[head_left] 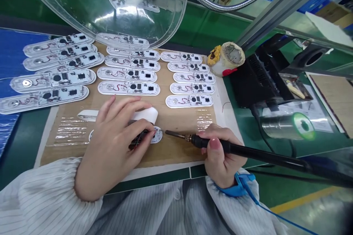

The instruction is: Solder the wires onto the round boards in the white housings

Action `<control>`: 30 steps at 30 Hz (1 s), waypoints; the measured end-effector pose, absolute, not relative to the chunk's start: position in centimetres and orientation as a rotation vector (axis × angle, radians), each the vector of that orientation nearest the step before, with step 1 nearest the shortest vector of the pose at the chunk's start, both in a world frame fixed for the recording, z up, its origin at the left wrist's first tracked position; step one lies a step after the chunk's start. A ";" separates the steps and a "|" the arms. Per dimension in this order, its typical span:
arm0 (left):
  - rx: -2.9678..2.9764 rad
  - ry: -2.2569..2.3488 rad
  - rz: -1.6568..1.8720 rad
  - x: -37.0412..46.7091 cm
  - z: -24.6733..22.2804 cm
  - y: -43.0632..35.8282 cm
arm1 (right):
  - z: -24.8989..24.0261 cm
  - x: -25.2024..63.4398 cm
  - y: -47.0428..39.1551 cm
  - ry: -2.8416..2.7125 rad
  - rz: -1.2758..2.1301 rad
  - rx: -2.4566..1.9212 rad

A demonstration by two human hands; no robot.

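Observation:
My right hand (223,152) grips the black handle of a soldering iron (209,142). The iron points left, its tip beside the right end of a white circuit board (157,135). Spread over that board, my left hand (118,139) hides most of it. Thumb and forefinger of this hand pinch together at a small dark part near the board's right end; what exactly they hold is hidden. A curved white strip (150,115) shows behind the left fingers, with its other end emerging at left. Brown cardboard (182,154) lies underneath.
Rows of white circuit boards with red wires (128,88) lie behind my hands. A round clear lens (110,11) hangs above. At right are a solder spool (286,126), a black box (248,77) and a pot (228,58). A blue wrist strap (238,187) trails a cord.

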State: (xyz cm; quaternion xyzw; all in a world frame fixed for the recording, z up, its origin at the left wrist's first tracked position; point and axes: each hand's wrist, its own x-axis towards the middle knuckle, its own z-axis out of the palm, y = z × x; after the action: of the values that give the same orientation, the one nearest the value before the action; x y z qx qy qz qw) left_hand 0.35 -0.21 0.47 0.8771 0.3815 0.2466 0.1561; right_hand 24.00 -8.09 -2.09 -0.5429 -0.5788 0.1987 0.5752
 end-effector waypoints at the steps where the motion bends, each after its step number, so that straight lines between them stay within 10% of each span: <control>1: 2.510 1.092 0.707 0.4 0.5 -0.2 | -2.1 24.0 -8.1 -1.358 0.466 -1.275; 30: 2.487 0.989 0.670 -0.4 0.6 1.0 | -1.9 23.9 -7.9 -1.390 0.488 -1.234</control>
State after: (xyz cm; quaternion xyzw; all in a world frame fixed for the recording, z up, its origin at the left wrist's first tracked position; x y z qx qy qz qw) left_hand -0.36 1.04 0.61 0.8850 0.3518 0.2383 0.1902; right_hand 23.92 -7.94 -1.87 -0.5263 -0.5930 0.2083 0.5727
